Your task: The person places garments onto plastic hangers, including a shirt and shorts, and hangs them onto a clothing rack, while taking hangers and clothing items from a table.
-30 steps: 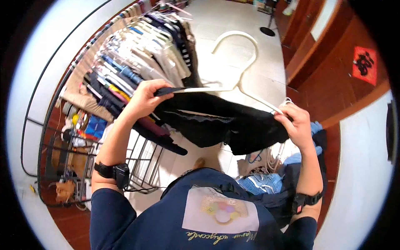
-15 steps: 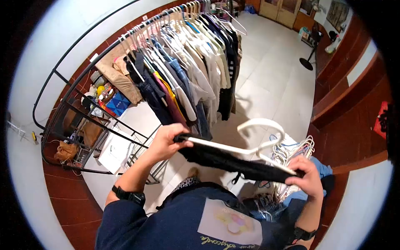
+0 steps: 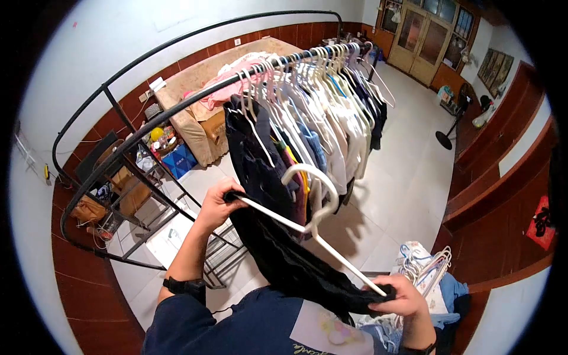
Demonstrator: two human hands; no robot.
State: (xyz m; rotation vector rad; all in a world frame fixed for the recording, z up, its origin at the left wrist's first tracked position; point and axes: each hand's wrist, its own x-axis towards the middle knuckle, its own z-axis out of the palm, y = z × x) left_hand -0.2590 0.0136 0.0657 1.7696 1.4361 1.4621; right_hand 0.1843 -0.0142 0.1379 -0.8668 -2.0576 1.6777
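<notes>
A white hanger (image 3: 346, 260) is held up in front of my chest, hook upward, with a black garment (image 3: 284, 263) hanging from it. My left hand (image 3: 216, 206) pinches the garment's top edge at the hanger's left end. At the opposite, lower end, my right hand (image 3: 403, 297) grips the black cloth around the hanger's tip. The cloth droops between the two hands, and its lower part runs in front of my dark shirt. What kind of garment it is cannot be made out.
A black metal rack (image 3: 195, 97) carries a row of hung clothes (image 3: 331, 118) just ahead. Spare hangers (image 3: 423, 266) lie in a pile at lower right beside denim clothes (image 3: 452, 293). Behind the rack stands a sofa (image 3: 207, 139); a blue box (image 3: 178, 161) sits nearby.
The view has tilted up, showing more of the rack and the far doors. Both hands keep hold of the garment and hanger, which now slant more steeply down to the right.
</notes>
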